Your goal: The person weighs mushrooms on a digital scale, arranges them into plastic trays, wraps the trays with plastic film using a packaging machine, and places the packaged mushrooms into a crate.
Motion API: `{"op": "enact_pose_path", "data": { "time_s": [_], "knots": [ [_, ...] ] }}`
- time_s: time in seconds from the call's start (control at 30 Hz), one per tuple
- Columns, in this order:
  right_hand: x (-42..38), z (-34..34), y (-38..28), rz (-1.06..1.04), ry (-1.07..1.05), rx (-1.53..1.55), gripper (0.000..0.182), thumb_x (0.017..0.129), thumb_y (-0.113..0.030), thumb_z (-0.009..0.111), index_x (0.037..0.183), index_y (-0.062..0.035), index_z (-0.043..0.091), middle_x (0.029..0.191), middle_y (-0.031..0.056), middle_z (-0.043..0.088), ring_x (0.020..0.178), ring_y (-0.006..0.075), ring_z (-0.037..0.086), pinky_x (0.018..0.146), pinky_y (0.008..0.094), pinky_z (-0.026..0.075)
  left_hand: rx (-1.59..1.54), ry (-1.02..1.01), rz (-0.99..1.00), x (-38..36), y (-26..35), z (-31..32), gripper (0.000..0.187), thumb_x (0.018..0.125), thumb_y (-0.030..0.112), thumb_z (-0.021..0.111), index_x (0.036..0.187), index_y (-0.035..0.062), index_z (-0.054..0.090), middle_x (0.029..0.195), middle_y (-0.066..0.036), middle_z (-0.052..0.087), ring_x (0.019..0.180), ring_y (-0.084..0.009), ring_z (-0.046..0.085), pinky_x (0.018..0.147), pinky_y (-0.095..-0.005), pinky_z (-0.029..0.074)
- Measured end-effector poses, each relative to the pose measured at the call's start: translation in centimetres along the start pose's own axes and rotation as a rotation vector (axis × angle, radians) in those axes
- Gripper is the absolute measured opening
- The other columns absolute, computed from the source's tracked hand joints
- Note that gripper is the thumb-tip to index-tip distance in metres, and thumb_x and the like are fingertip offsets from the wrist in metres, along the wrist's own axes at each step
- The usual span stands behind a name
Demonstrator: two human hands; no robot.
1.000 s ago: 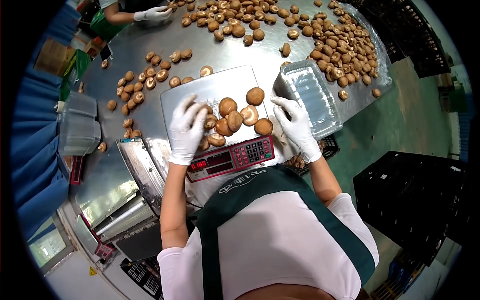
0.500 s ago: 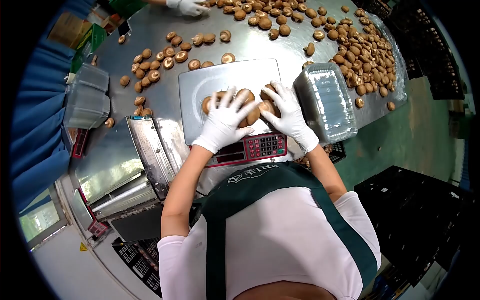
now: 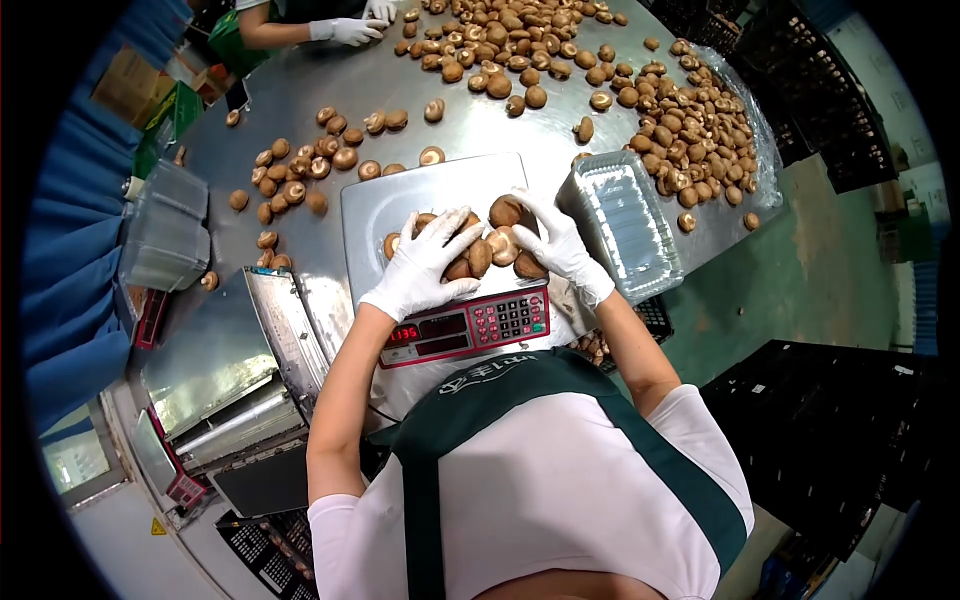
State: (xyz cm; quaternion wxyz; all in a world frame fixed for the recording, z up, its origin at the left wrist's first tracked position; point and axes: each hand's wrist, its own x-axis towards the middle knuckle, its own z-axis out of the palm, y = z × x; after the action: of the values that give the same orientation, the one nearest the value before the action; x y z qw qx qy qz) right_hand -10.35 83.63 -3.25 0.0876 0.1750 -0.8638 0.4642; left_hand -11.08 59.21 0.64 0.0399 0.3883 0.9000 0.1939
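Observation:
A silver scale (image 3: 365,215) with a red-framed keypad and a lit red display carries several brown mushrooms (image 3: 481,257). My left hand (image 3: 423,266), in a white glove, lies over the mushrooms on the left of the pan with its fingers spread. On the right, my right hand (image 3: 556,243), also gloved, has its thumb and fingers apart around the edge of the group, beside an upper mushroom (image 3: 505,211). Clear plastic trays (image 3: 625,222) are stacked just right of the scale.
Loose mushrooms (image 3: 292,172) lie at the left, and a large heap (image 3: 700,130) at the right. Across the metal table (image 3: 230,225) are a co-worker's gloved hands (image 3: 347,31). More clear trays (image 3: 168,225) stand at the left edge. Black crates (image 3: 810,430) are at the right.
The view has shifted, so the scale appears lower and further left. My hands have spread slightly apart, showing more mushrooms between them. The display's lit digits and more of the co-worker's arm now show.

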Motion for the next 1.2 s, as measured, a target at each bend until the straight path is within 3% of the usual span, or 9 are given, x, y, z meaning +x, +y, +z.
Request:
{"op": "enact_pose_path", "data": {
  "time_s": [0.13,0.2,0.33,0.53,0.6,0.77,0.9,1.07,1.2],
  "knots": [
    [-0.1,-1.5,-0.5,0.238,0.21,0.131,0.029,0.087,-0.01,0.058,0.115,-0.0032,0.059,0.115,0.0116,0.061,0.106,0.0171,0.058,0.09,0.0271,0.045,-0.246,0.333,-0.085,-1.3,-0.4,-2.7,0.058,0.078,0.036,0.066,0.127,0.01,0.051,0.138,-0.014,0.042,0.128,-0.0298,0.039,0.107,-0.0456,0.027],
    [-0.5,-3.0,-1.5,0.399,0.221,0.182,0.022,0.087,-0.01,0.059,0.107,-0.0029,0.064,0.099,0.0078,0.068,0.091,0.0116,0.062,0.082,0.0243,0.049,-0.465,0.53,-0.295,-2.9,-0.1,-4.2,0.04,0.081,0.018,0.066,0.119,0.0059,0.057,0.134,-0.012,0.047,0.122,-0.0254,0.047,0.102,-0.0368,0.038],
    [-1.6,-4.6,0.0,0.417,0.221,0.19,0.024,0.089,-0.012,0.057,0.11,-0.0003,0.063,0.102,0.0054,0.066,0.086,0.0105,0.063,0.079,0.0227,0.049,-0.72,0.787,-0.54,-7.1,-3.7,-4.2,0.029,0.088,0.012,0.058,0.114,0.0009,0.059,0.118,-0.009,0.058,0.108,-0.0164,0.054,0.094,-0.0278,0.042],
    [-1.3,-5.8,0.1,0.503,0.078,0.07,0.026,0.089,-0.015,0.058,0.109,-0.0005,0.063,0.096,0.0066,0.067,0.082,0.0115,0.063,0.075,0.0231,0.049,-0.72,0.616,-0.783,-11.1,-5.3,-2.1,0.03,0.088,0.019,0.06,0.11,-0.001,0.062,0.105,-0.009,0.064,0.094,-0.0151,0.059,0.085,-0.0259,0.045],
    [-0.6,-5.6,-0.2,0.539,0.024,0.035,0.03,0.087,-0.023,0.059,0.108,-0.003,0.064,0.097,0.0134,0.068,0.093,0.0175,0.064,0.082,0.0266,0.048,-0.665,0.488,-0.845,-11.0,-4.4,-1.5,0.034,0.086,0.022,0.061,0.11,-0.0017,0.062,0.099,-0.012,0.066,0.087,-0.0149,0.061,0.079,-0.0258,0.047],
    [0.3,-3.6,0.4,0.604,-0.244,-0.041,0.033,0.085,-0.027,0.06,0.101,0.0014,0.065,0.08,0.0124,0.069,0.071,0.0161,0.066,0.067,0.0266,0.051,-0.841,0.227,-0.925,-9.3,-4.7,1.8,0.034,0.086,0.02,0.056,0.112,-0.0019,0.061,0.089,-0.011,0.067,0.071,-0.0141,0.062,0.067,-0.0255,0.05],
    [-0.1,-2.3,0.4,0.602,-0.147,-0.006,0.025,0.079,-0.019,0.065,0.089,0.004,0.065,0.071,0.01,0.067,0.061,0.0133,0.064,0.061,0.0253,0.05,-1.017,0.311,-0.899,-8.2,-4.0,1.6,0.022,0.089,0.007,0.052,0.106,-0.0037,0.06,0.07,-0.001,0.059,0.054,-0.0078,0.052,0.05,-0.0215,0.043],
    [-1.1,-1.0,-1.4,0.525,-0.04,0.069,0.021,0.077,-0.014,0.065,0.086,0.0051,0.065,0.07,0.0081,0.066,0.062,0.0106,0.061,0.06,0.0238,0.049,-0.688,0.405,-0.789,-11.5,-6.9,2.3,0.021,0.079,0.016,0.061,0.092,-0.0002,0.066,0.073,-0.01,0.065,0.064,-0.0158,0.061,0.062,-0.0286,0.049],
    [0.1,1.5,-9.2,0.518,-0.086,0.11,0.019,0.081,-0.013,0.064,0.086,0.0054,0.062,0.067,0.0066,0.063,0.055,0.0086,0.058,0.053,0.0222,0.048,-0.606,0.461,-0.777,-16.5,-6.5,-3.0,0.02,0.083,0.012,0.059,0.097,-0.0005,0.064,0.069,-0.004,0.061,0.059,-0.0093,0.057,0.055,-0.0247,0.048]
  ]
}}
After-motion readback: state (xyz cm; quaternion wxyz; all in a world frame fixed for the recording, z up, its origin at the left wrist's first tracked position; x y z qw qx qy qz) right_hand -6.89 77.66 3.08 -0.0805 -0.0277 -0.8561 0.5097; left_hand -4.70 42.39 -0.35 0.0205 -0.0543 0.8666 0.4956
